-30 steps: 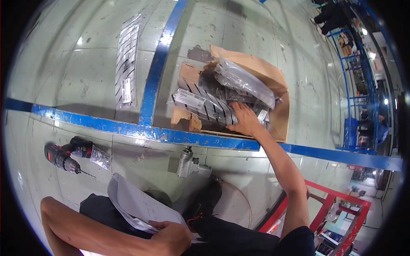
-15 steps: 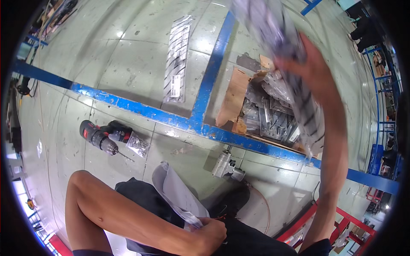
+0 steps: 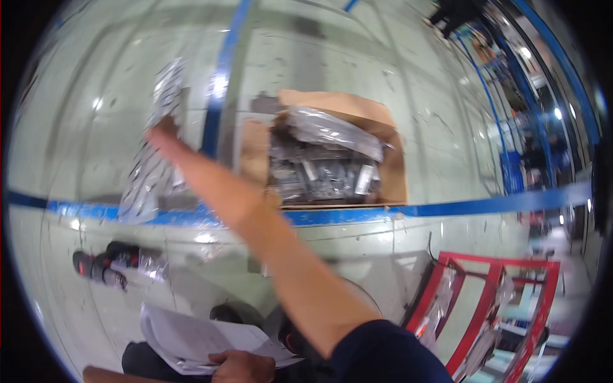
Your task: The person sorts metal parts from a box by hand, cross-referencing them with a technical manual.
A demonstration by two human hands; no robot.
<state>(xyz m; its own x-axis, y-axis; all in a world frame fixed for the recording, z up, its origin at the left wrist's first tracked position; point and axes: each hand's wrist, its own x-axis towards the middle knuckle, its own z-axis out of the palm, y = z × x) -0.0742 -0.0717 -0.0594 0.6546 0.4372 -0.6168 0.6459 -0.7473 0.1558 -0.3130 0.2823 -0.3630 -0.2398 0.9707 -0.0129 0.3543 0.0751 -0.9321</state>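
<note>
My right hand (image 3: pixel 165 131) is stretched across to the far left, its fingers closed around a long parcel in clear plastic with dark diagonal stripes (image 3: pixel 139 191). The parcel hangs over or lies along the blue metal frame (image 3: pixel 345 216); motion blur keeps me from telling whether it touches the floor. Part of another plastic-wrapped piece shows close beside it. Low in the view, my left hand (image 3: pixel 244 367) grips a sheaf of white papers (image 3: pixel 207 341) over my lap.
Beyond the frame stands an open cardboard box (image 3: pixel 394 156) holding several plastic-bagged parts (image 3: pixel 332 134). A cordless drill (image 3: pixel 99 268) and a small plastic bag (image 3: pixel 153 267) lie on the floor at left. A red metal rack (image 3: pixel 488 306) is at lower right.
My right hand has carried the striped parcel from above the cardboard box to the far left. The view has turned rightward. My left hand still holds the papers, which now lie flatter.
</note>
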